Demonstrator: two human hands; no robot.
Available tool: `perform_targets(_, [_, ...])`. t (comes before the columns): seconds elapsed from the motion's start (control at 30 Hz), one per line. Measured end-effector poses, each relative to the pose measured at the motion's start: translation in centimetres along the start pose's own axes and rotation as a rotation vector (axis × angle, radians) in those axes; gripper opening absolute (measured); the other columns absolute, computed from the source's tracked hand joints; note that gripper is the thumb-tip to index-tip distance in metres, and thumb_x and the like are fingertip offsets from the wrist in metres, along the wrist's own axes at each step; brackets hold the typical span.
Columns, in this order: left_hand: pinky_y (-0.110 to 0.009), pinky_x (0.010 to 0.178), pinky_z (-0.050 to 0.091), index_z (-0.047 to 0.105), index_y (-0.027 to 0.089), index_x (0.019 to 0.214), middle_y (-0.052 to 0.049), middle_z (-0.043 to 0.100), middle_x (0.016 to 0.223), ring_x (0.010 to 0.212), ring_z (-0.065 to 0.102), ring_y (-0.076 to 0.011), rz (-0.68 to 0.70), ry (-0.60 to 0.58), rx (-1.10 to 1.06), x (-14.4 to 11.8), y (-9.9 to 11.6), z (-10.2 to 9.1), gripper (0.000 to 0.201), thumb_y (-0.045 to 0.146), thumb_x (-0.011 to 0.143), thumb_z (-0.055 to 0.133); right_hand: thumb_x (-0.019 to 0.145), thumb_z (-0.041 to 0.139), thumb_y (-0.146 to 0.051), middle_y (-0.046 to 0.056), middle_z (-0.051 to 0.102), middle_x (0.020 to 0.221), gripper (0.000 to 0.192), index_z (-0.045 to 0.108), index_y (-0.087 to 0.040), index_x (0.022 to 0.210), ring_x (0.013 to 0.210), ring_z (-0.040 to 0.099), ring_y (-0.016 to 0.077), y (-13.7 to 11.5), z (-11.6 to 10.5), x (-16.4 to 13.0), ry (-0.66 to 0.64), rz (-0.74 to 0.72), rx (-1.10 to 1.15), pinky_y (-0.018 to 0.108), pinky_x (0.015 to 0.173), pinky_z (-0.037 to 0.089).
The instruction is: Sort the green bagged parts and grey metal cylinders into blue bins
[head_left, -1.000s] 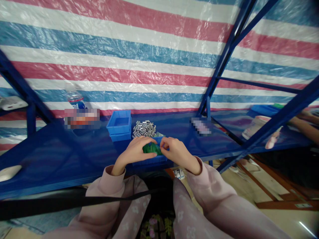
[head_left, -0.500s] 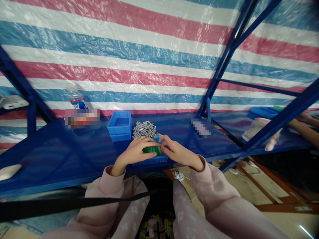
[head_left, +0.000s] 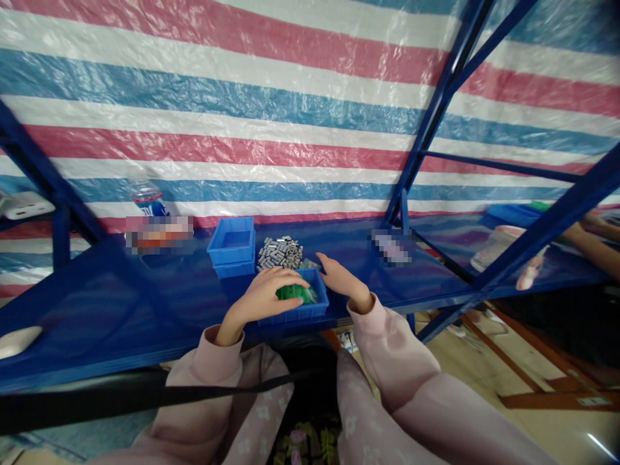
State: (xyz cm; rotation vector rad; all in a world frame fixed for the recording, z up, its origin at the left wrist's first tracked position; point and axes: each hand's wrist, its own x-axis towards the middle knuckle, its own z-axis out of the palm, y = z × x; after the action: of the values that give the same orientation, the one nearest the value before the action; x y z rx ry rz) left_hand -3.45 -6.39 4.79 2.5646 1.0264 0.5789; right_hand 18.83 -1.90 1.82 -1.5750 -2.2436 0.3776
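A small blue bin (head_left: 317,310) stands at the table's front edge with glossy green material (head_left: 306,294) in it, too blurred to name. My left hand (head_left: 268,294) arches over the bin's left side, thumb and fingers apart around the green material. I see nothing held in it. Just right of the bin is my right hand (head_left: 341,276), its fingers stretched forward and left and no object visible in them. Behind the bin lies a pile of small silver metal pieces (head_left: 279,252). A small pale green piece (head_left: 309,264) lies between pile and bin.
Stacked blue bins (head_left: 231,242) stand left of the pile on the blue table (head_left: 169,303). Farther left are a plastic bottle (head_left: 149,197) and a white object (head_left: 19,341). Blue frame bars (head_left: 426,142) rise at right, with another person's arms (head_left: 593,242) beyond them.
My right hand has moved right, off the green material and out of the bin, uncovering its right side. My left hand stays over the bin.
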Motion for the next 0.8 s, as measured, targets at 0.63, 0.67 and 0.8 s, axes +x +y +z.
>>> perform_targets(0.63, [-0.035,0.097,0.037,0.067,0.036,0.113,0.003,0.064,0.121,0.110,0.057,-0.0220,0.007,0.006,-0.003,0.0,-0.1,0.1,0.028,0.043,0.086,0.061,0.086,0.054,-0.015,0.008,0.066,0.082,0.020,0.071,-0.012,0.096,0.094,0.058,0.0241,0.3,0.3,1.2,0.021,0.062,0.138,0.038,0.094,0.037])
perform_targets(0.67, [-0.035,0.097,0.037,0.067,0.036,0.113,0.002,0.064,0.121,0.110,0.058,-0.0219,0.008,0.007,-0.003,0.0,-0.1,0.1,0.028,0.043,0.086,0.061,0.084,0.057,-0.016,0.008,0.065,0.079,0.016,0.071,-0.013,0.089,0.095,0.057,0.0246,0.3,0.3,1.3,0.027,0.075,0.160,0.039,0.095,0.036])
perform_targets(0.8, [-0.035,0.097,0.037,0.067,0.035,0.112,0.002,0.064,0.121,0.110,0.058,-0.0219,0.009,0.008,-0.001,0.0,-0.2,0.1,0.028,0.043,0.086,0.062,0.075,0.064,-0.016,0.003,0.061,0.070,0.002,0.065,-0.016,0.074,0.086,0.058,0.0216,0.8,0.7,1.8,0.077,0.140,0.308,0.036,0.088,0.040])
